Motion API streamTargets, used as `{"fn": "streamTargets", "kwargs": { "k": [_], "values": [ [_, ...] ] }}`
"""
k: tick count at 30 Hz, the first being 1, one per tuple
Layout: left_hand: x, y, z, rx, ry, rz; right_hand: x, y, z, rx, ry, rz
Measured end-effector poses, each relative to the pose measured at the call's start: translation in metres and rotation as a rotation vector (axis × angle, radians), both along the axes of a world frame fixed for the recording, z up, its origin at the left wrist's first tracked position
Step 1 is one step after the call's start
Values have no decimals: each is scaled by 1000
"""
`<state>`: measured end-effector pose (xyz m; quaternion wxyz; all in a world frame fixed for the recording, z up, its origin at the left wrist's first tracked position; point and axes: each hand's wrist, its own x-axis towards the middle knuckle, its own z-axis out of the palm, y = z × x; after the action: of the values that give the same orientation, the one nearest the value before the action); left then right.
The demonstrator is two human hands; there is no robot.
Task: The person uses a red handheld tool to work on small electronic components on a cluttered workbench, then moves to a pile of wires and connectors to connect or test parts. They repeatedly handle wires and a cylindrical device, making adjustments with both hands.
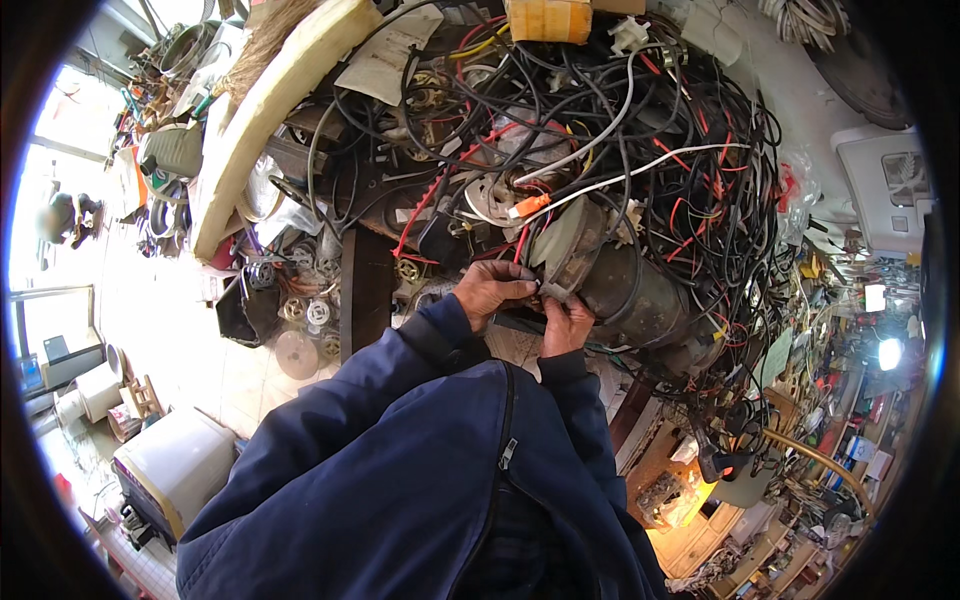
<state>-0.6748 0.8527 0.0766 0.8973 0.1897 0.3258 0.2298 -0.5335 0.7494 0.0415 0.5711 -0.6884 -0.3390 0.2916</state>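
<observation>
A small part, mostly hidden, is seemingly pinched by the left hand and right hand, close together beside a grimy metal cylinder and tangled cables.

Both hands come close together in front of the chest, fingertips almost meeting. The left arm slants up and rightward; its hand, the left hand, has bent fingers, with the thumb stretched toward the right. The right arm reaches more steeply upward, and the right hand curls, thumb beside its bent forefinger. The fingertips' exact grip is too small to tell.
</observation>
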Motion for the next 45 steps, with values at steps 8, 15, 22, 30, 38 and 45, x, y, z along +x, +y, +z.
{"fn": "streamTargets", "kwargs": {
  "k": [8, 15, 22, 30, 38, 45],
  "values": [
    [3, -5, -5, 79, 92, 52, -2, 3, 3, -7, -28, -25],
    [0, -6, 2, 291, 187, 1, -2, 3, 7, -48, -56, -31],
    [8, -4, -3, 343, 236, 38, -3, 4, 10, -39, -8, -34],
    [7, -5, -2, 472, 317, 14, -6, 7, 15, -5, 37, -49],
    [4, -8, 1, 551, 351, -4, -2, 5, 3, 1, -3, -51],
    [9, 2, -1, 595, 370, -14, -10, 9, 22, 37, 132, -50]
  ]
}}
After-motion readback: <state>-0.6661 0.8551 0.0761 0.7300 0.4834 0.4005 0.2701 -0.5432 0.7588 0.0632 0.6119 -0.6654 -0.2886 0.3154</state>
